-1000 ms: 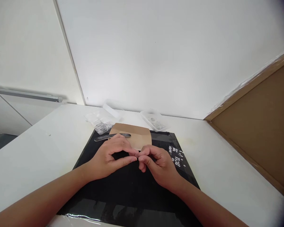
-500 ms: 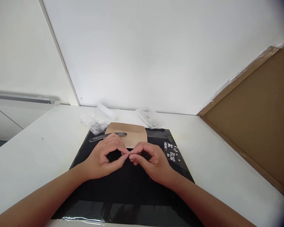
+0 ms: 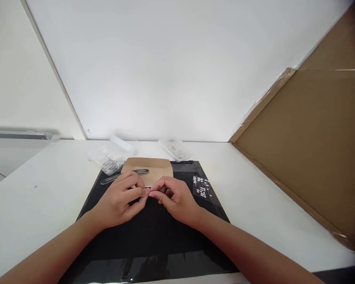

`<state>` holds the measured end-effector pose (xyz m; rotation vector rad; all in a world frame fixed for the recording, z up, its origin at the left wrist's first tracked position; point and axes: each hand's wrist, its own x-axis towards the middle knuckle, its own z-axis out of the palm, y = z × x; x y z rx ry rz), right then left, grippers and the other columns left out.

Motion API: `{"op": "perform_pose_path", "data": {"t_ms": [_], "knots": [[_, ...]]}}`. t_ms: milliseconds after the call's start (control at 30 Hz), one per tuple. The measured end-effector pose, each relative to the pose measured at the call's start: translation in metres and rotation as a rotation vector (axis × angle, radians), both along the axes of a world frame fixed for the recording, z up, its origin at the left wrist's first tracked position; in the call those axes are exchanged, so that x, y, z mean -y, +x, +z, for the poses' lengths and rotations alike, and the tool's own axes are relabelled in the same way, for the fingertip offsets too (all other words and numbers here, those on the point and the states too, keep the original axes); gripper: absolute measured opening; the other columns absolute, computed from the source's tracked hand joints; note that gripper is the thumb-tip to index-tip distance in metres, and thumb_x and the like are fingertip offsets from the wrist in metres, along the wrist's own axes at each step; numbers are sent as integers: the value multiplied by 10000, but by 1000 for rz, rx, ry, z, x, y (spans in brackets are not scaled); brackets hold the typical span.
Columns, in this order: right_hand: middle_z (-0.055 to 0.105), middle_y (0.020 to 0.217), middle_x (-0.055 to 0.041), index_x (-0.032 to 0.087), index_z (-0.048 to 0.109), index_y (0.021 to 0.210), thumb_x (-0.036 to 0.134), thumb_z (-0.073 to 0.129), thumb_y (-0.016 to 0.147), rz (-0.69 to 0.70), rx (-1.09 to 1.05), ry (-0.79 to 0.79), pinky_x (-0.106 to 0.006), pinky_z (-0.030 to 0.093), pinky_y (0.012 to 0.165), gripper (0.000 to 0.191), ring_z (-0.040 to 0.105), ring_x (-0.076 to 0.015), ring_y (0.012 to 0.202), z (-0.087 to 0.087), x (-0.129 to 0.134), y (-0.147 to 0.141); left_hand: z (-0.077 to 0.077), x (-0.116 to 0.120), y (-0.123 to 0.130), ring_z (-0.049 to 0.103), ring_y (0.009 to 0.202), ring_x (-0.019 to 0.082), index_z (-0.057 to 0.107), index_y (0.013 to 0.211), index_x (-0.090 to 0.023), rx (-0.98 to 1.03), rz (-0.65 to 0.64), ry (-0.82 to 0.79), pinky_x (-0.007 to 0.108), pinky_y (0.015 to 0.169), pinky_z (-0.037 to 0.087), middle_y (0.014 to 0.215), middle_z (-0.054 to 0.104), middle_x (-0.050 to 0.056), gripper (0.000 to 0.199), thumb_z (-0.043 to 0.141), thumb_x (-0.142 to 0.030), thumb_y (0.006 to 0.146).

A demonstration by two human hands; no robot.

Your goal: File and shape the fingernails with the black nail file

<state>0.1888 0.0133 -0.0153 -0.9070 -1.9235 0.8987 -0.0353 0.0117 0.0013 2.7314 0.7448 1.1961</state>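
Over the black mat (image 3: 154,240), my left hand (image 3: 122,199) and my right hand (image 3: 176,199) meet fingertip to fingertip. Both are closed in a pinch, and whatever lies between the fingertips is too small to make out. Just beyond them is a tan sheet (image 3: 154,167), its near edge partly behind my fingers. A dark nail-file-shaped strip (image 3: 142,171) lies across the sheet and the mat, partly hidden by my left hand. Small white pieces (image 3: 201,187) sit on a clear sheet on the mat, to the right of my right hand.
Clear plastic packets (image 3: 108,159) and a white block-like item (image 3: 122,143) lie at the back left. A clear shallow tray (image 3: 176,150) stands behind the mat. A brown cardboard panel (image 3: 301,138) rises on the right, and a white wall (image 3: 162,71) closes the back.
The view has turned a little to the right, so everything sits further left. My left fingers have folded in closer together, while the two hands' fingertips still meet.
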Motion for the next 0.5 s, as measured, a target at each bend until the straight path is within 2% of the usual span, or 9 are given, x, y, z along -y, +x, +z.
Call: {"op": "perform_pose_path", "data": {"t_ms": [167,300,400,500], "knots": [[716,819,5,226,733,958,372,717,947,-58,49,162,-248,480,642,147,624,-126,687,1,-7,2,-3,0,3,577,853,189,626,974,-178,-21,39,42,340,787,496,887,656,58,157,661,-42,904],[721,842,4,230,722,947,334,676,976,-53,97,210,-258,485,682,117,622,-133,712,4,-11,6,-5,0,3,600,883,196,634,987,-182,-64,115,75,340,820,513,922,680,57,114,646,-81,935],[699,857,-8,219,680,934,301,639,991,-49,143,253,-269,490,713,108,626,-145,756,3,-13,9,-4,-2,0,594,929,218,659,1019,-187,-139,170,102,370,869,513,949,685,60,75,656,-158,949],[702,900,-12,223,660,968,274,616,1000,-93,172,318,-280,491,742,73,627,-149,789,1,-17,13,-4,-5,-5,577,1043,270,691,1106,-194,-244,234,109,433,935,503,1075,684,94,180,671,-288,955]]}}
